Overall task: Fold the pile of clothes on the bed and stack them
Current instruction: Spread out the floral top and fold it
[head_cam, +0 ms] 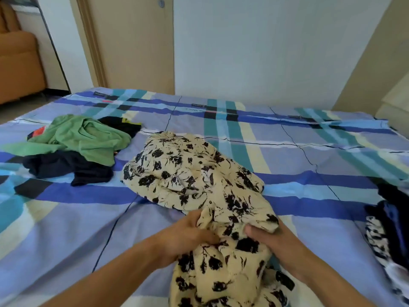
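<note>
A cream garment with black flower prints (194,173) lies crumpled across the middle of the bed and runs down to the bottom edge of the view. My left hand (188,233) grips a fold of it near the front, fingers curled into the cloth. My right hand (265,234) pinches the same garment just to the right, thumb on top. A loose pile lies at the left: a green top (84,138) over a dark navy piece (66,166), with a black piece (120,124) behind. Stacked clothes (389,222), dark blue and black-and-white, sit at the right edge.
The bed carries a blue, teal and cream plaid sheet (309,156). A white wall and a beige door (132,41) stand behind it. An orange armchair (17,63) is at the far left, beyond the bed's corner.
</note>
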The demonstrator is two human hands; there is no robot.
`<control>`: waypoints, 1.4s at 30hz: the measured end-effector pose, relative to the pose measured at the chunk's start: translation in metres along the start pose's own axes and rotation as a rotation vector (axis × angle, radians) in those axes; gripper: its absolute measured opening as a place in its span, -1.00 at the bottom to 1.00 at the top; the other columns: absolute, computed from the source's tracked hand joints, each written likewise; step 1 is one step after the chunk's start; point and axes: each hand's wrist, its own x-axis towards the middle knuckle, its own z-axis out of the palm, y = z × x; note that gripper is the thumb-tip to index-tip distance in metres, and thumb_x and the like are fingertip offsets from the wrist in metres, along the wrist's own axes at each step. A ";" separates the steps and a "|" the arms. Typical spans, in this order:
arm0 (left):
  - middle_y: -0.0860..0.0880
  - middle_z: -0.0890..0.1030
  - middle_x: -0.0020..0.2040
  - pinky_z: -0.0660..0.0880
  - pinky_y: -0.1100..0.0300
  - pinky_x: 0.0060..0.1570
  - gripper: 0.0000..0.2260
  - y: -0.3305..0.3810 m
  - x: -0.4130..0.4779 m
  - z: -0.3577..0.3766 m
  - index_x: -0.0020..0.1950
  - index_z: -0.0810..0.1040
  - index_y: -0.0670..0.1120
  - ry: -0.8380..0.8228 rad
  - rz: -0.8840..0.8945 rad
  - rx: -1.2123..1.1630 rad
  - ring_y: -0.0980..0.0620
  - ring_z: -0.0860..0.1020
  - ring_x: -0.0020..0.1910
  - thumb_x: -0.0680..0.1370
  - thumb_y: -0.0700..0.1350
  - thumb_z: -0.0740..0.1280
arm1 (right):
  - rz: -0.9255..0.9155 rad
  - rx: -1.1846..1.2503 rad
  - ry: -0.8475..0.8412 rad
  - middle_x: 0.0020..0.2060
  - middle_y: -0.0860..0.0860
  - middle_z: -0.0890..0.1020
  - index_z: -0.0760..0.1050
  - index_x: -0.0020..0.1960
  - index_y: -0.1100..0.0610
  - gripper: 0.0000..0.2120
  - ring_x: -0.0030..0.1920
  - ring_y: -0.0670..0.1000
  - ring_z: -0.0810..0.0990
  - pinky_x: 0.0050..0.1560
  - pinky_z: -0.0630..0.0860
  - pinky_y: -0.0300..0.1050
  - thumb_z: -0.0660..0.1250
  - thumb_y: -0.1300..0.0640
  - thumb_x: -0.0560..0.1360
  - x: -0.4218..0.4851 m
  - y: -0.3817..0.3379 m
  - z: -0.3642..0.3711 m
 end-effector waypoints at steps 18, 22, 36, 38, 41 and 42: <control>-0.08 0.74 -0.13 0.59 0.03 -0.01 -0.89 0.042 0.009 -0.107 -0.02 0.66 -0.05 0.505 0.140 0.306 -0.11 0.71 -0.11 0.55 -0.03 0.43 | -0.173 0.315 0.379 -0.11 0.06 0.69 0.51 0.20 0.12 -0.59 -0.13 0.06 0.63 -0.22 0.55 -0.19 0.42 -0.01 0.41 0.020 -0.007 -0.079; -0.27 0.61 0.07 0.48 -0.12 0.06 -0.77 0.027 0.010 -0.163 0.12 0.53 -0.13 0.941 -0.024 0.627 -0.30 0.55 0.06 0.58 -0.01 0.38 | -0.074 0.131 0.235 0.11 0.08 0.70 0.54 0.25 0.05 -0.28 0.14 0.05 0.68 0.05 0.56 -0.05 0.63 -0.19 0.18 0.015 0.006 -0.069; -0.02 0.23 0.55 0.40 -0.11 0.37 -0.09 -0.020 0.029 -0.022 0.58 -0.03 0.13 0.215 0.132 1.248 -0.08 0.32 0.46 0.40 0.34 0.40 | -0.038 0.078 -0.325 0.32 0.16 0.58 0.50 0.38 0.23 -0.48 0.38 0.18 0.50 0.44 0.38 0.09 0.36 -0.03 0.51 0.001 0.017 0.011; 0.02 0.50 0.34 0.51 -0.03 0.24 -0.39 -0.016 0.036 -0.033 0.48 0.25 0.11 0.283 0.206 1.205 -0.03 0.50 0.27 0.49 -0.08 0.41 | -0.089 -0.066 -0.203 0.25 0.02 0.64 0.58 0.30 0.12 -0.65 0.32 0.02 0.56 0.36 0.45 -0.06 0.32 0.09 0.54 0.003 0.017 0.006; 0.14 0.57 0.25 0.44 0.05 0.34 -0.48 -0.005 0.036 -0.040 0.35 0.47 0.10 0.386 0.316 0.961 0.08 0.53 0.25 0.48 -0.35 0.31 | -0.148 -0.245 0.108 0.18 -0.13 0.65 0.55 0.28 -0.01 -0.64 0.25 -0.13 0.58 0.32 0.49 0.01 0.43 0.22 0.52 0.006 0.027 -0.006; 0.19 0.54 0.24 0.38 0.12 0.37 -0.49 0.001 0.032 -0.041 0.31 0.51 0.09 0.377 0.322 0.806 0.13 0.51 0.24 0.49 -0.40 0.29 | -0.176 -0.328 0.177 0.22 -0.18 0.60 0.49 0.33 -0.07 -0.54 0.28 -0.19 0.52 0.36 0.47 0.03 0.47 0.20 0.49 0.007 0.030 -0.008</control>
